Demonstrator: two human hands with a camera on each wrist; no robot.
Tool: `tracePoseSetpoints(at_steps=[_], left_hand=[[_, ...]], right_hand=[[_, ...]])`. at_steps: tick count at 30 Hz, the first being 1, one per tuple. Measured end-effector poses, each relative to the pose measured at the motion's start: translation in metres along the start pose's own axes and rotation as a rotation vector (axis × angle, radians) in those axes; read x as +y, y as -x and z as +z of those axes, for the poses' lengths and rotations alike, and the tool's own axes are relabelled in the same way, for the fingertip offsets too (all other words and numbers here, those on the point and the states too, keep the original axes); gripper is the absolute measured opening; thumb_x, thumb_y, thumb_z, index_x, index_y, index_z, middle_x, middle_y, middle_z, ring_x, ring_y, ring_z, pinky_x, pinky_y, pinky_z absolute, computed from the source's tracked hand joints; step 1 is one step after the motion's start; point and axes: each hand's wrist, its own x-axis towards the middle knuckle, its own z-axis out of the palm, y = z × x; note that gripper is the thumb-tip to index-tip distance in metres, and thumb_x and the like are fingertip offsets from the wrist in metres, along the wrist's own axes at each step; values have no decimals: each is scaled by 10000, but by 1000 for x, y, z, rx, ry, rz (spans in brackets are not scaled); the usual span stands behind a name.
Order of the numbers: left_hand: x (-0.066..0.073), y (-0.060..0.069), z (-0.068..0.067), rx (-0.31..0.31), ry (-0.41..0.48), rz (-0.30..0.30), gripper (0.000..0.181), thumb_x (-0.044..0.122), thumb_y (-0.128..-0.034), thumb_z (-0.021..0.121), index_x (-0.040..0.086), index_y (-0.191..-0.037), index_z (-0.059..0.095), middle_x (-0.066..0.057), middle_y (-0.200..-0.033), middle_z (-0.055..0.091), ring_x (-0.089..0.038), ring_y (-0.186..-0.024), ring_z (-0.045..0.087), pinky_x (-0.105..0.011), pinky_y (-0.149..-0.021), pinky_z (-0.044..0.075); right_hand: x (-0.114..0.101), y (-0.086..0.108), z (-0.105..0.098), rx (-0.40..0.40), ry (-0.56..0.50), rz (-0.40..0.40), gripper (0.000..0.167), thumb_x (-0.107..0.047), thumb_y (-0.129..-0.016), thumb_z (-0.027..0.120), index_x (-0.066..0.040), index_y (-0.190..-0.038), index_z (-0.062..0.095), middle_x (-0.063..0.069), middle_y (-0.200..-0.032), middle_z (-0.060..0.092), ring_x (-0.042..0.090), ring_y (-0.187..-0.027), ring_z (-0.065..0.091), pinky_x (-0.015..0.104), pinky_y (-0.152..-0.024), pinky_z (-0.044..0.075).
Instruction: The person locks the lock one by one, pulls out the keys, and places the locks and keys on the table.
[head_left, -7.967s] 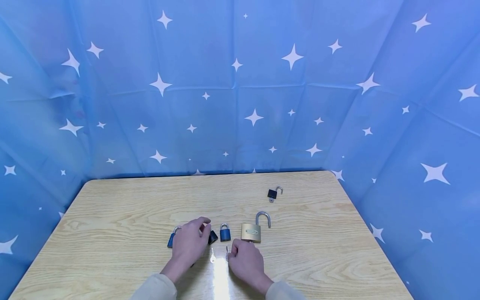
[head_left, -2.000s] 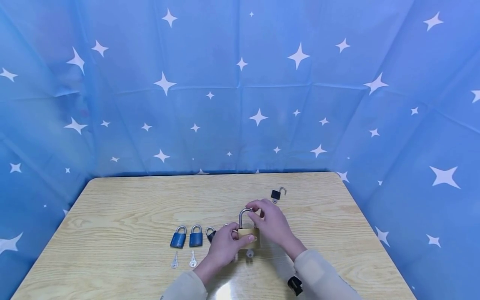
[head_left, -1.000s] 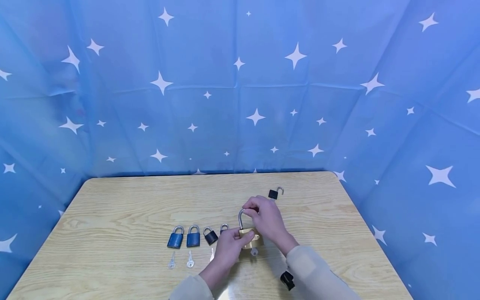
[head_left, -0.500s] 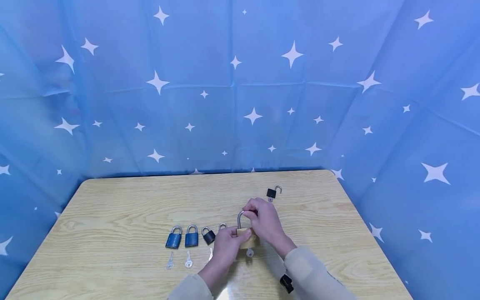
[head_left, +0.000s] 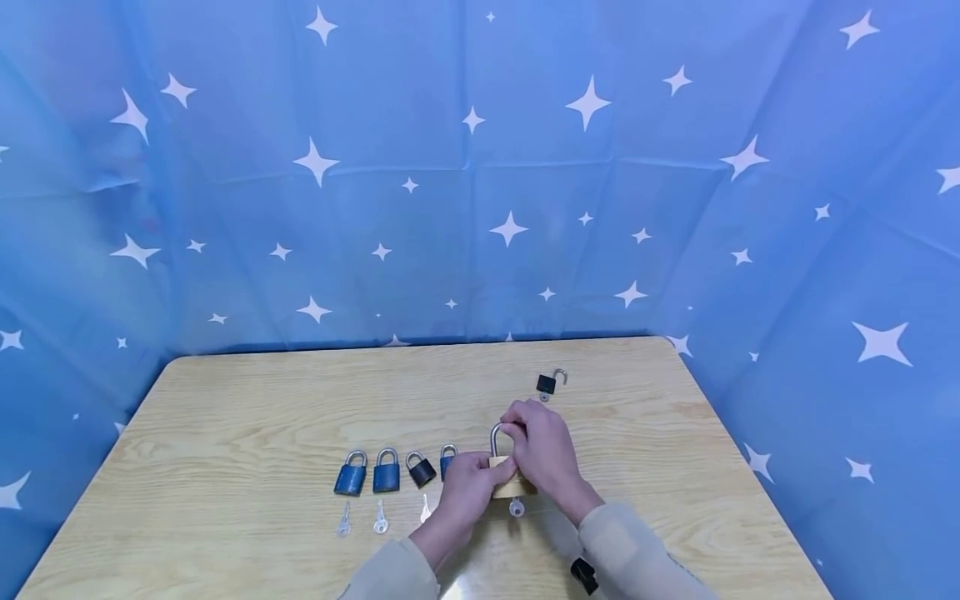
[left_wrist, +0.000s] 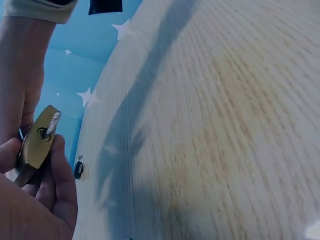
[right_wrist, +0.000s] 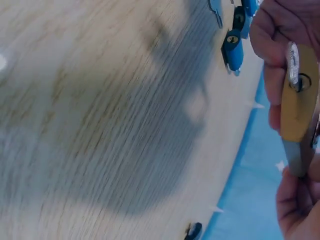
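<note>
A large brass padlock (head_left: 512, 487) is held up off the table between both hands. My left hand (head_left: 463, 493) grips its body from the left, thumb across the front. At its top my right hand (head_left: 546, 448) pinches the steel shackle (head_left: 495, 439), hiding the shackle's right side. A key (head_left: 517, 507) sticks out of the bottom. In the left wrist view the padlock's underside (left_wrist: 39, 142) shows the key (left_wrist: 52, 122) in the keyhole. The right wrist view also shows the padlock (right_wrist: 297, 112) with its key (right_wrist: 293, 62) between the hands. Whether the shackle is latched cannot be told.
Left of the hands stand two blue padlocks (head_left: 350, 475) (head_left: 386, 472), a black padlock (head_left: 422, 472) and another blue one (head_left: 447, 461), partly hidden. Keys (head_left: 343, 520) (head_left: 381, 518) (head_left: 425, 508) lie before them. Farther back lies an unlatched black padlock (head_left: 546, 384) with a key.
Eight seconds ago the brass padlock lay on the table with its shackle swung open; now both hands hold it raised. Over the last second, both hands and the padlock have shifted only slightly.
</note>
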Motion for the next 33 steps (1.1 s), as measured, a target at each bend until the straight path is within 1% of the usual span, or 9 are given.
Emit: tracePoseSetpoints(at_steps=[7,11,13,15,21,23,26,30,33], left_hand=[[-7,-6,-5,-24,24,26,400,288,-801,771,160,-574,467,87,-542,384,-101,-579,379,-222,-518,309],[-6,-8,-10,-44,11,53,368,259,-804,772,111,-594,509,88,-534,369,-95,-560,355,-203,-495,285],[-6,-8,-12,-57,10,64,297,239,-804,773,78,-642,583,87,-538,396,-90,-550,355,-197,-485,281],[-6,-7,-14,-67,12,77,256,219,-803,773,35,-699,627,88,-531,410,-81,-528,345,-189,-469,269],[-7,-5,-15,-83,32,74,196,206,-811,767,22,-829,703,78,-531,465,-54,-489,342,-169,-439,260],[-6,-5,-15,-85,54,80,202,210,-815,764,27,-887,720,61,-562,540,-49,-496,362,-166,-445,275],[-7,-6,-15,-96,71,87,229,214,-822,762,17,-931,718,-8,-625,642,-56,-508,387,-174,-450,288],[-12,-7,-14,-116,40,79,256,250,-833,758,20,-937,710,-120,-748,729,-76,-561,481,-190,-489,338],[-18,-7,-12,-124,19,79,272,280,-838,754,37,-955,713,-134,-820,751,-91,-622,578,-193,-523,382]], right_hand=[[0,4,7,89,3,-46,76,-117,-837,741,-163,-831,681,-53,-789,640,66,-690,573,251,-651,492],[-3,7,9,132,5,-71,85,-95,-824,750,-144,-833,681,-42,-779,643,61,-655,552,232,-614,474],[-4,8,10,143,9,-81,93,-86,-818,754,-140,-830,679,-40,-774,640,55,-644,539,226,-605,467],[-5,10,9,136,5,-80,96,-84,-821,753,-142,-829,676,-50,-770,634,46,-635,525,214,-600,463],[-7,13,8,115,23,-114,121,-61,-812,757,-140,-824,666,-57,-772,633,43,-643,553,194,-606,486],[-8,13,6,120,35,-133,121,-58,-814,754,-135,-825,662,-48,-781,639,53,-661,570,204,-612,494],[-7,12,5,103,27,-129,110,-69,-823,750,-137,-831,664,-51,-787,638,59,-665,568,217,-614,493],[-2,11,5,43,14,-81,104,-106,-839,742,-165,-843,656,-85,-797,622,39,-678,542,213,-629,474],[2,12,4,5,29,-70,99,-134,-857,732,-181,-858,645,-94,-813,621,41,-705,547,233,-651,476]])
